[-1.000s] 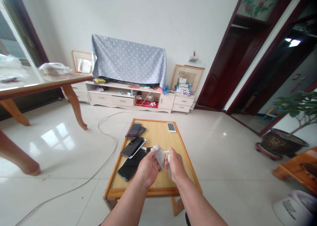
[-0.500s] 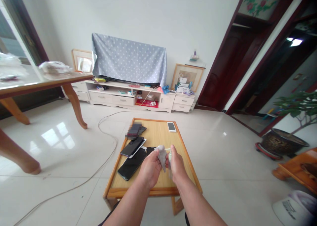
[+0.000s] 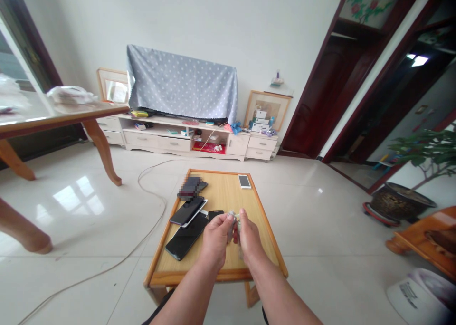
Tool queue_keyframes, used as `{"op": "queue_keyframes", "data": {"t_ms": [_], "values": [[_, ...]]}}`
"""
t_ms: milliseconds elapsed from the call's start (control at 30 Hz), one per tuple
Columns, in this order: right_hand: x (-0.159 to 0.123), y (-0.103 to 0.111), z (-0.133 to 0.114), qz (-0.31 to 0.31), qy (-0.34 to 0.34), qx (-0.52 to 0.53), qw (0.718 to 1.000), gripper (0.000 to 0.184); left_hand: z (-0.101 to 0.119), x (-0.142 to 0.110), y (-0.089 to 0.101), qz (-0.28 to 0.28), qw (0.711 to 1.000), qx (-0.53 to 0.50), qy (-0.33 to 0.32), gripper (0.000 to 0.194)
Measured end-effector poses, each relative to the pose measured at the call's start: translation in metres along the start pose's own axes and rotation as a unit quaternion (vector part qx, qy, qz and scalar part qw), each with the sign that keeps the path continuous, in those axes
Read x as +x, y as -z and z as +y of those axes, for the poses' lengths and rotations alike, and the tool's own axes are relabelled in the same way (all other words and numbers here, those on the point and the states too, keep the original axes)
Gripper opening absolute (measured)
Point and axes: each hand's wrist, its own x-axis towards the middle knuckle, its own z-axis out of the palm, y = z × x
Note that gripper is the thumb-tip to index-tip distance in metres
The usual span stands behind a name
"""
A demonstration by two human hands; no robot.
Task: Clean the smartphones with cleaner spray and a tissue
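My left hand (image 3: 214, 235) and my right hand (image 3: 248, 237) meet over a small wooden table (image 3: 245, 199). Both are closed, pinching a small pale grey cloth or wipe (image 3: 232, 216) between their fingertips; most of it is bunched up and hidden by the fingers. Just left of my hands lie several dark phones (image 3: 187, 225), partly stacked. A white phone (image 3: 244, 181) lies alone near the table's far edge.
A white cable (image 3: 149, 206) snakes over the glossy tiled floor to the left. A bigger wooden table (image 3: 67, 118) stands at far left. A white TV cabinet (image 3: 185, 142) under a dotted grey cloth lines the wall. A potted plant (image 3: 409, 199) and a dark doorway are at right.
The cloth hung open between my hands one second ago; now it is gathered small between my fingertips. My hands have drawn closer together.
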Motion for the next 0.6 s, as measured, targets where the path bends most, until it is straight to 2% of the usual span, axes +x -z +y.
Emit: {"op": "queue_keyframes", "data": {"t_ms": [100, 233, 433, 600], "values": [[-0.003, 0.000, -0.004, -0.020, -0.031, 0.010, 0.999, 0.060, 0.000, -0.001, -0.001, 0.007, 0.999, 0.024, -0.026, 0.033], [-0.004, 0.003, -0.006, -0.058, -0.115, 0.041, 0.991, 0.063, -0.001, -0.002, -0.001, 0.005, 0.999, 0.037, -0.036, 0.035], [-0.002, 0.009, -0.006, -0.105, -0.232, 0.151, 0.955, 0.063, -0.001, 0.001, 0.005, -0.029, 1.000, 0.011, 0.004, 0.038], [-0.001, 0.013, -0.009, -0.153, -0.263, 0.184, 0.935, 0.065, 0.003, 0.002, 0.009, -0.061, 0.997, -0.032, 0.040, 0.040]]}}
